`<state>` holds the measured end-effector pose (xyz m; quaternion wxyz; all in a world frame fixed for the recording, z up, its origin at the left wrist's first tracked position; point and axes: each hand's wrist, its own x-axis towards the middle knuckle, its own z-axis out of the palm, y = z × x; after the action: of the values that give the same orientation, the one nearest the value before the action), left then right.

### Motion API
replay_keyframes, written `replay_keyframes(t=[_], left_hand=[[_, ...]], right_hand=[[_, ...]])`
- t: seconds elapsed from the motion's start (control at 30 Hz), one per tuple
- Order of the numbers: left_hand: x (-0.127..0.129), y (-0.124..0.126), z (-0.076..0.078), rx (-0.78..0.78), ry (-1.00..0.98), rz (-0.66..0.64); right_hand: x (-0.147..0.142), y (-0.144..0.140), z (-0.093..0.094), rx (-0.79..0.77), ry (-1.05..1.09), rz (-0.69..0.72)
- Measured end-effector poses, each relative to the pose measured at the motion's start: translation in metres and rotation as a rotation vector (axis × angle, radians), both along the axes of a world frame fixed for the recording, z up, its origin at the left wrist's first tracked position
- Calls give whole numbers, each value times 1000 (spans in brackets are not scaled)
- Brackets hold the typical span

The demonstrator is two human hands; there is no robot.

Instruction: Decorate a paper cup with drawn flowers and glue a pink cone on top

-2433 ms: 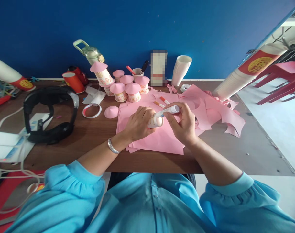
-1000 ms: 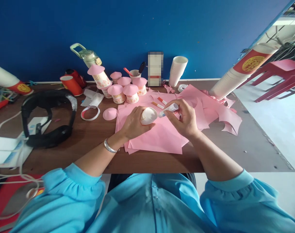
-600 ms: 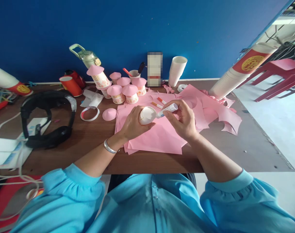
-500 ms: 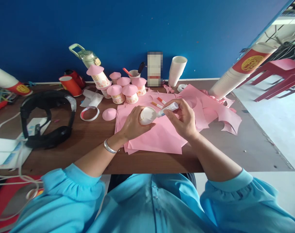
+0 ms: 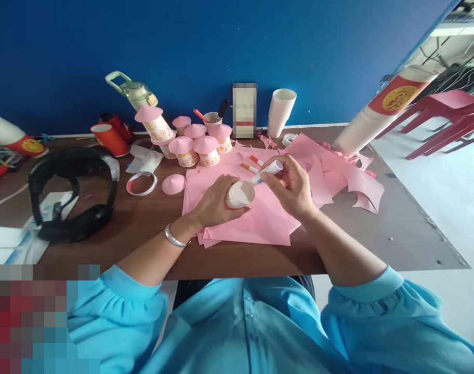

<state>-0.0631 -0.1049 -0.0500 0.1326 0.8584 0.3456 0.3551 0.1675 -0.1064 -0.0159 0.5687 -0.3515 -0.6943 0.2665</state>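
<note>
My left hand [image 5: 215, 201] grips a small white paper cup [image 5: 240, 194], tilted so its round white end faces me. My right hand [image 5: 293, 188] holds a white glue stick [image 5: 267, 171], its tip touching the cup's upper right rim. Both hands hover over a stack of pink paper sheets [image 5: 256, 223] on the brown table [image 5: 143, 223]. A loose pink paper cone [image 5: 173, 184] lies to the left of the sheets. Several finished cups with pink cone tops [image 5: 200, 145] stand behind.
Black headphones [image 5: 71, 189] and a tape ring [image 5: 141, 183] lie at left. Red cups [image 5: 108, 137], a green bottle [image 5: 133, 93], a pen cup [image 5: 212, 118] and a white cup stack [image 5: 280, 111] line the wall. A long cup stack [image 5: 377, 117] lies at right above cut pink scraps [image 5: 350, 176].
The cup has turned in my left hand and dropped slightly; the glue stick's tip has shifted along the cup's rim. The view has shifted a little.
</note>
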Motion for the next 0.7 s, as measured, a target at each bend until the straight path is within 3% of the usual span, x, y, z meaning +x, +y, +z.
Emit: replay_keyframes(t=[0.7], left_hand=[[5,1,-11,2,174,-19]], right_hand=[[-4,-8,1,20,-89,84]])
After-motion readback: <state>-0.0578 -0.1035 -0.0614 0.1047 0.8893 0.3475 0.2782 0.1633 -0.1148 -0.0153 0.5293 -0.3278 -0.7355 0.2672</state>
